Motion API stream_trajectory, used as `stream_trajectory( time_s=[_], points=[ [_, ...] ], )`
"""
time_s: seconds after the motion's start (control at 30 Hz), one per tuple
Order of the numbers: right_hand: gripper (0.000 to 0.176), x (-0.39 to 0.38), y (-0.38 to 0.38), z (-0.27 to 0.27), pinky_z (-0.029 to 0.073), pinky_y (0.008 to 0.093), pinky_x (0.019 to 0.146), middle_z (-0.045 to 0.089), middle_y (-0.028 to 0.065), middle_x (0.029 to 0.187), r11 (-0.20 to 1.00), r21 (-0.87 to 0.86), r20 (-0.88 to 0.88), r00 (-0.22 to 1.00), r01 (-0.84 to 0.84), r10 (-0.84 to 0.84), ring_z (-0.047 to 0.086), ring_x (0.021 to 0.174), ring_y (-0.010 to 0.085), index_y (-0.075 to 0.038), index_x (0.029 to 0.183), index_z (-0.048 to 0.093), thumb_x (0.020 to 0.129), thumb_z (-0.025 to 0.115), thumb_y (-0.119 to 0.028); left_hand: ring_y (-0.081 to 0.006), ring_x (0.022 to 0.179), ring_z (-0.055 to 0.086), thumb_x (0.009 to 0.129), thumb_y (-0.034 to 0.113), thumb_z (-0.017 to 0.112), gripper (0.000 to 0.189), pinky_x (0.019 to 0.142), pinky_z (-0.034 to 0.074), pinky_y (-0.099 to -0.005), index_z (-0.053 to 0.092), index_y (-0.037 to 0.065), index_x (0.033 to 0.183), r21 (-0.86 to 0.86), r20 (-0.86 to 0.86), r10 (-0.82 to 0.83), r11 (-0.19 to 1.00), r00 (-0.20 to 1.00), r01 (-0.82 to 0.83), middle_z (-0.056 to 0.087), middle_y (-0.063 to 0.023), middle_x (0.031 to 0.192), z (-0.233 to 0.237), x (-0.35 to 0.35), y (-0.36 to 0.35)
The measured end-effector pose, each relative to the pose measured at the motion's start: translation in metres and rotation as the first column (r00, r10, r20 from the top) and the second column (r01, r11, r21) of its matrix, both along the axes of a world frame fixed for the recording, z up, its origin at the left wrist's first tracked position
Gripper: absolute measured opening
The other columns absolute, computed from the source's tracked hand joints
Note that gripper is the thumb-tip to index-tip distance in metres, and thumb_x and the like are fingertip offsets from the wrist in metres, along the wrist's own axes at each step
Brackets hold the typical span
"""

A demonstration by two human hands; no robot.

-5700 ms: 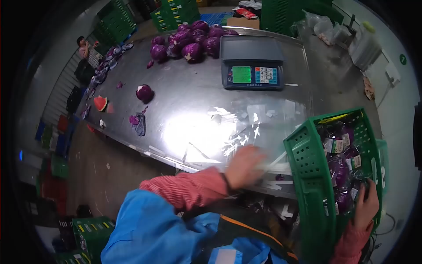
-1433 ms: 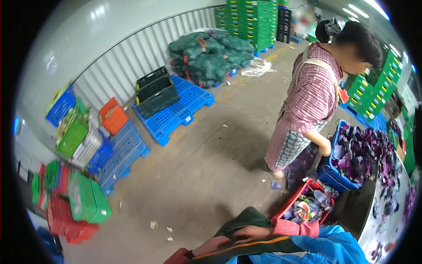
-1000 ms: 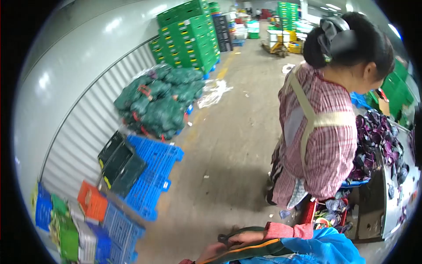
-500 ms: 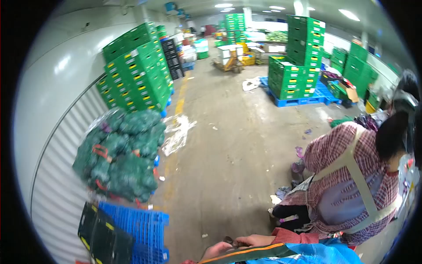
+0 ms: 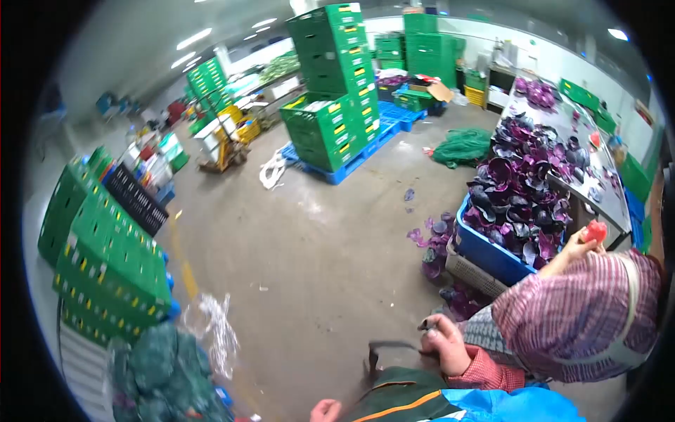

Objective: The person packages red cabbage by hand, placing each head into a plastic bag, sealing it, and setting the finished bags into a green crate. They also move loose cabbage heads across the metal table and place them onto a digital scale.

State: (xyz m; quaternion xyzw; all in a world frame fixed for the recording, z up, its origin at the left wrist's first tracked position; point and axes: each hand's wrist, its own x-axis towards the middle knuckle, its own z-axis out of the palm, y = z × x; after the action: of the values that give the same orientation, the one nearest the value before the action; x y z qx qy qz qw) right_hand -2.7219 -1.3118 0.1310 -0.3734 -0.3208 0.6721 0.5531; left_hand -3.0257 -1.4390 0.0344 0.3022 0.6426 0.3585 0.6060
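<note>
My right hand (image 5: 448,344), in a red checked sleeve, is closed in front of my body. A narrow dark strap (image 5: 394,344) loops out beside it, and a small dark end pokes out above the fingers. Below lies dark green cloth (image 5: 394,395) with an orange stripe, next to bright blue material (image 5: 506,406) across my front. Only a small part of my left hand (image 5: 325,410) shows at the bottom edge, left of the green cloth; its fingers are mostly hidden.
A person (image 5: 573,316) in a checked top stands close on my right, holding something red. Beyond is a blue bin (image 5: 492,239) heaped with purple cabbage leaves. Green crates (image 5: 330,91) stand on a blue pallet, more crates (image 5: 105,260) at left, near filled green net bags (image 5: 165,369).
My view has swung right, bringing the cabbage-leaf bin and worktable into sight. My right hand has risen with the strap, apart from the left, which has dropped toward the bottom edge.
</note>
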Motion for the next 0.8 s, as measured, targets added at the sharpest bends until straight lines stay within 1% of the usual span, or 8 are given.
stream_trajectory(
  time_s=[0.13, 0.2, 0.37, 0.43, 0.6, 0.67, 0.73, 0.8],
  points=[
    [0.022, -0.005, 0.098, 0.062, 0.021, 0.0229, 0.039, 0.032, -0.0029, 0.058, 0.984, 0.056, -0.214, 0.964, 0.171, -0.156, 0.025, 0.044, 0.0059, -0.008, 0.106, 0.044, 0.092, 0.052, -0.023, -0.0095, 0.072, 0.052, 0.089, 0.022, 0.060, 0.020, 0.065, 0.045, -0.0263, 0.061, 0.004, 0.098, -0.055, -0.122, -0.185, 0.982, 0.975, 0.179, 0.059, -0.0010, 0.078, -0.025, -0.059, 0.119],
    [0.027, 0.000, 0.166, 0.092, 0.020, 0.0223, 0.038, 0.031, -0.0032, 0.056, 0.921, 0.151, -0.202, 0.924, 0.358, -0.326, 0.023, 0.042, 0.0053, -0.008, 0.106, 0.045, 0.092, 0.055, -0.029, -0.0095, 0.072, 0.052, 0.089, 0.022, 0.060, 0.020, 0.065, 0.045, -0.0264, 0.061, 0.004, 0.098, -0.114, -0.119, -0.261, 0.962, 0.958, 0.248, 0.059, -0.0010, 0.079, -0.024, -0.074, 0.191],
    [0.034, -0.008, 0.291, 0.090, 0.021, 0.0230, 0.037, 0.029, -0.0039, 0.055, 0.855, 0.166, -0.108, 0.871, 0.491, -0.479, 0.023, 0.040, 0.0060, -0.009, 0.102, 0.046, 0.089, 0.059, -0.038, -0.0097, 0.073, 0.053, 0.089, 0.022, 0.061, 0.020, 0.066, 0.046, -0.0264, 0.061, 0.005, 0.098, -0.165, -0.115, -0.423, 0.900, 0.899, 0.402, 0.059, -0.0012, 0.079, -0.049, -0.099, 0.364],
    [0.034, -0.010, 0.349, 0.082, 0.020, 0.0236, 0.036, 0.028, -0.0042, 0.054, 0.815, 0.071, -0.107, 0.817, 0.575, -0.567, 0.025, 0.039, 0.0066, -0.010, 0.102, 0.046, 0.089, 0.057, -0.039, -0.0097, 0.073, 0.053, 0.089, 0.023, 0.061, 0.020, 0.066, 0.046, -0.0264, 0.061, 0.005, 0.098, -0.137, -0.120, -0.504, 0.862, 0.855, 0.489, 0.059, -0.0012, 0.079, -0.063, -0.108, 0.445],
    [0.032, -0.010, 0.501, 0.098, 0.017, 0.0230, 0.033, 0.031, -0.0055, 0.057, 0.711, 0.188, -0.105, 0.733, 0.678, -0.672, 0.026, 0.035, 0.0052, -0.012, 0.103, 0.045, 0.092, 0.053, -0.041, -0.0099, 0.074, 0.053, 0.089, 0.023, 0.061, 0.020, 0.067, 0.046, -0.0264, 0.061, 0.005, 0.098, 0.069, -0.173, -0.739, 0.651, 0.651, 0.756, 0.060, -0.0014, 0.079, -0.071, -0.098, 0.678],
    [0.032, 0.001, 0.555, 0.113, 0.016, 0.0231, 0.032, 0.032, -0.0057, 0.057, 0.659, 0.236, -0.109, 0.694, 0.714, -0.712, 0.026, 0.035, 0.0050, -0.012, 0.104, 0.045, 0.092, 0.052, -0.041, -0.0106, 0.077, 0.055, 0.089, 0.031, 0.064, 0.028, 0.070, 0.047, -0.0261, 0.060, 0.009, 0.104, 0.115, -0.256, -0.775, 0.569, 0.578, 0.814, 0.061, -0.0019, 0.081, -0.033, -0.046, 0.765],
    [0.032, 0.013, 0.606, 0.132, 0.019, 0.0227, 0.033, 0.031, -0.0048, 0.056, 0.558, 0.160, -0.140, 0.579, 0.814, -0.804, 0.028, 0.035, 0.0059, -0.011, 0.102, 0.044, 0.092, 0.053, -0.040, -0.0112, 0.083, 0.058, 0.087, 0.020, 0.064, 0.021, 0.076, 0.048, -0.0261, 0.060, 0.005, 0.102, 0.090, -0.247, -0.818, 0.514, 0.519, 0.853, 0.063, -0.0048, 0.089, 0.045, 0.018, 0.842],
    [0.035, 0.030, 0.650, 0.130, 0.020, 0.0231, 0.032, 0.032, -0.0047, 0.056, 0.493, 0.185, -0.174, 0.522, 0.850, -0.835, 0.028, 0.035, 0.0060, -0.011, 0.104, 0.043, 0.092, 0.052, -0.043, -0.0062, 0.083, 0.056, 0.088, 0.019, 0.064, 0.021, 0.074, 0.046, -0.0211, 0.059, 0.003, 0.100, 0.264, -0.166, -0.884, 0.388, 0.437, 0.883, 0.060, 0.0011, 0.088, 0.072, 0.071, 0.918]
  ],
)
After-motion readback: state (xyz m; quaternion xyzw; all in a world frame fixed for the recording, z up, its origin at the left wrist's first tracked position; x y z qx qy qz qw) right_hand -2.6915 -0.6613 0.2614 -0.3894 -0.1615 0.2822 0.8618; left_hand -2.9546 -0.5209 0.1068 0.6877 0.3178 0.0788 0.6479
